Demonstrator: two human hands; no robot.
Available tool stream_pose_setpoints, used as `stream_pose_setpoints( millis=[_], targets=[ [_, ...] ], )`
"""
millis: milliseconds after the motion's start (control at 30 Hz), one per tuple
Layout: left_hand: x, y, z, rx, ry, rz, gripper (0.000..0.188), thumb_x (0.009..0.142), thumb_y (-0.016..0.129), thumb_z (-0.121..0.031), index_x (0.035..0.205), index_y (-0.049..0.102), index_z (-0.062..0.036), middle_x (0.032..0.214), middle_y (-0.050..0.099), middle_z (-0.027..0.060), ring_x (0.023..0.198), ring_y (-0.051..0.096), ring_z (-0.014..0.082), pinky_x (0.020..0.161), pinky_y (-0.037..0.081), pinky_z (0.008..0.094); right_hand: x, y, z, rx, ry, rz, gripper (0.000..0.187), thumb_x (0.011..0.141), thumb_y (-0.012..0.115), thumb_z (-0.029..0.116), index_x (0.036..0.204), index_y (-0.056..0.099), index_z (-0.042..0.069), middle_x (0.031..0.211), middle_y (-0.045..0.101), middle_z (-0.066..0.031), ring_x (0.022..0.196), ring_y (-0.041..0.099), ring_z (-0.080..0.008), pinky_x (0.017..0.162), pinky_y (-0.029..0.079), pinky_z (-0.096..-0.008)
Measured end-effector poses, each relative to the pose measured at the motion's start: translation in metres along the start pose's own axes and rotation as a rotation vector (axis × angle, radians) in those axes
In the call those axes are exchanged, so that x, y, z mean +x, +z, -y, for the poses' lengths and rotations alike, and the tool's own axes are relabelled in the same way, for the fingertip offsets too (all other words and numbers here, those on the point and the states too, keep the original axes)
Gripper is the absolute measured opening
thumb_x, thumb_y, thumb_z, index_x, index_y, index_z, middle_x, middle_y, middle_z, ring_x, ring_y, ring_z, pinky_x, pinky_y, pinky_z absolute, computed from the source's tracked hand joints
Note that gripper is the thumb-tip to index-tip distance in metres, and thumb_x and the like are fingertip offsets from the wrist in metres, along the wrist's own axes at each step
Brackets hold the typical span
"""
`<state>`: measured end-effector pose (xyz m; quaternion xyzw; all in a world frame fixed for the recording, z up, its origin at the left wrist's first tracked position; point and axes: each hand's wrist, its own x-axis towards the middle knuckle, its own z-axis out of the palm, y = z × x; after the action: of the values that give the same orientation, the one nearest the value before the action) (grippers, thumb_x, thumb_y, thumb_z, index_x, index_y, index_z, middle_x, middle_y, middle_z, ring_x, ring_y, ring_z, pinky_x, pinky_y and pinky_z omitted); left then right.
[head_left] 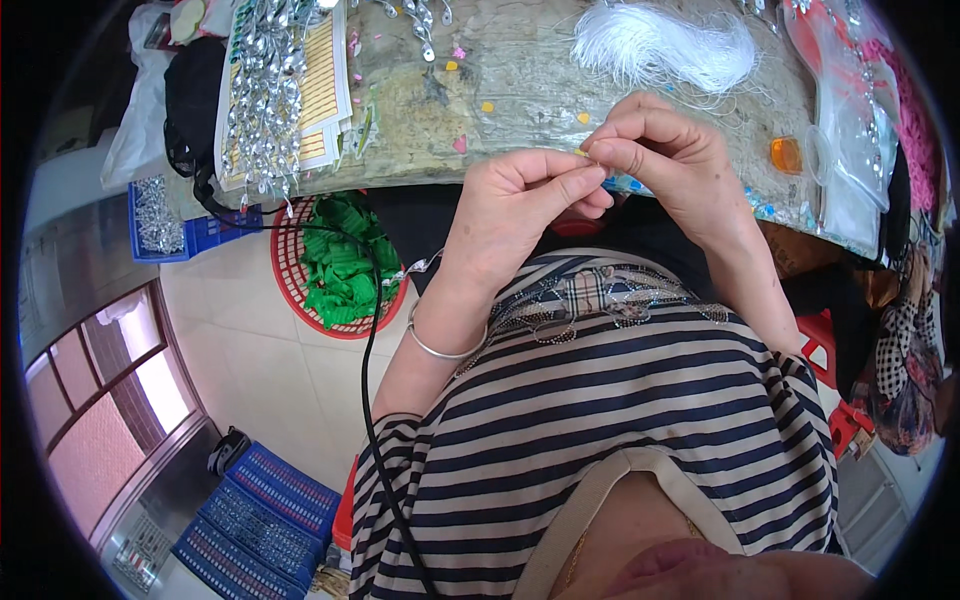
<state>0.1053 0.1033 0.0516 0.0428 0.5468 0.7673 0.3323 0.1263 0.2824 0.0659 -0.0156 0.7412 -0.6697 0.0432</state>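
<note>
My left hand (pixel 515 205) and my right hand (pixel 675 165) meet over the near edge of the worn table (pixel 410 110). Each has thumb and forefinger pinched together. A tiny yellow piece (pixel 581 153) shows where the fingertips come together; its exact kind is too small to make out. Behind my left wrist, a short string of clear faceted beads (pixel 415 268) sticks out. Beyond my right hand lies a loose bundle of white thread (pixel 660 48). Small yellow and pink bits are scattered on the tabletop near my hands.
Strands of clear beads (pixel 265 95) lie on printed sheets at the left. A red basket (pixel 287 265) of green material and a blue tray (pixel 190 238) stand below. An orange block (pixel 786 154) and plastic bags (pixel 850 110) are at the right. A black cable (pixel 372 350) runs past my left arm.
</note>
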Motion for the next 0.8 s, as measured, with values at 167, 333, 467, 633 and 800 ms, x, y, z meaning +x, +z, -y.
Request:
stream_pose_setpoints(
  millis=[167, 333, 467, 633, 800],
  targets=[
    [0.0014, -0.0028, 0.0012, 0.014, -0.020, 0.029, 0.016, 0.085, 0.064, -0.009, 0.094, 0.065, 0.0037, 0.081, 0.067, 0.0100, 0.072, 0.064, 0.0125, 0.067, 0.052, 0.0218, 0.0018, -0.0029, 0.0012, -0.096, -0.031, 0.033, 0.005, 0.080, 0.066, 0.005, 0.084, 0.069, 0.002, 0.081, 0.060, -0.0027, 0.076, 0.056, -0.0097, 0.070, 0.044, -0.0224],
    [0.0015, -0.0034, -0.0020, 0.009, -0.070, 0.046, 0.017, 0.084, 0.064, -0.010, 0.094, 0.065, 0.0038, 0.082, 0.067, 0.0103, 0.071, 0.064, 0.0126, 0.067, 0.053, 0.0221, 0.0033, -0.0021, 0.0060, -0.217, -0.143, 0.071, 0.005, 0.080, 0.066, 0.005, 0.083, 0.068, 0.003, 0.079, 0.059, -0.0020, 0.074, 0.055, -0.0091, 0.069, 0.043, -0.0215],
    [0.0016, -0.0039, 0.0004, -0.024, -0.051, 0.047, 0.017, 0.084, 0.064, -0.010, 0.095, 0.065, 0.0032, 0.082, 0.067, 0.0101, 0.072, 0.064, 0.0126, 0.066, 0.053, 0.0222, 0.0037, -0.0027, 0.0047, -0.237, -0.075, 0.071, 0.006, 0.082, 0.064, 0.007, 0.084, 0.066, 0.002, 0.079, 0.058, -0.0013, 0.074, 0.054, -0.0087, 0.069, 0.043, -0.0220],
    [0.0019, 0.0008, -0.0011, -0.129, -0.027, -0.035, 0.017, 0.084, 0.065, -0.011, 0.096, 0.066, 0.0014, 0.080, 0.066, 0.0084, 0.067, 0.062, 0.0107, 0.062, 0.051, 0.0208, 0.0021, -0.0017, -0.0003, -0.069, -0.031, 0.001, 0.010, 0.085, 0.063, 0.010, 0.085, 0.065, 0.000, 0.081, 0.058, -0.0007, 0.078, 0.053, -0.0083, 0.073, 0.043, -0.0229],
    [0.0023, 0.0051, -0.0015, -0.027, 0.029, -0.141, 0.016, 0.084, 0.064, -0.009, 0.096, 0.066, 0.0012, 0.078, 0.066, 0.0077, 0.057, 0.053, 0.0065, 0.060, 0.049, 0.0201, 0.0010, 0.0001, -0.0017, 0.064, 0.009, -0.037, 0.010, 0.085, 0.063, 0.010, 0.088, 0.067, 0.002, 0.083, 0.058, -0.0007, 0.079, 0.054, -0.0089, 0.076, 0.043, -0.0232]
  ],
)
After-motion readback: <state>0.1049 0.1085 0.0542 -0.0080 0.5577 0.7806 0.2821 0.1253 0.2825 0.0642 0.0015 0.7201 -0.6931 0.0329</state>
